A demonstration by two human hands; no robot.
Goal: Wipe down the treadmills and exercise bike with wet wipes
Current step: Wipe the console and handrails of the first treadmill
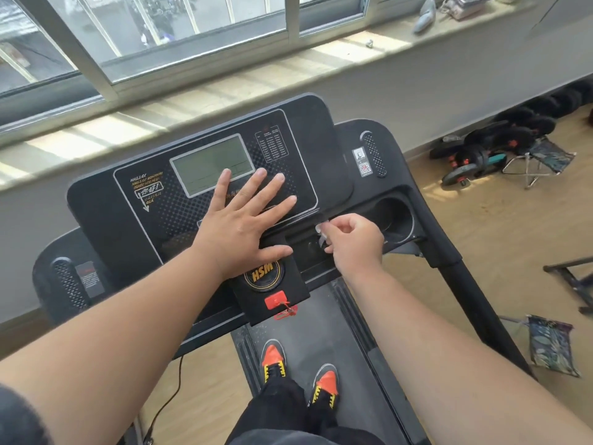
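Standing on the belt (324,319) of a black treadmill (106,203), orange-and-black shoes (272,358) side by side at 6 o'clock. Left hand (244,220) spread flat on the console, fingers straight and splayed, grasping nothing; fingertips reaching the lower right corner of the grey display screen (208,162) toward 12 o'clock, thumb lying across the top of the small panel with the round HSM badge (263,274). Right hand (353,239) just at 3 o'clock of the left, apart from it, fingers curled and pinching a small pale wet wipe (321,234) against the dark recessed tray below the console's lower edge. Only a scrap of the wipe visible between thumb and fingers; how much of it is bunched inside, cannot tell. Cup holder (396,220) immediately at 3 o'clock of the right hand. Red safety key (276,300) with its clip and cord hanging below the badge, at 6 o'clock of the left hand. Speaker grilles (373,152) on either wing of the console. Sunlit window sill (224,88) and sliding window frames running across 12 o'clock. On the wooden floor at 2 to 3 o'clock, a cluster of black dumbbells (513,139) along the wall, with a small folding stool (542,162) beside them. A black power cable (170,396) trailing across the floor at 7 o'clock.
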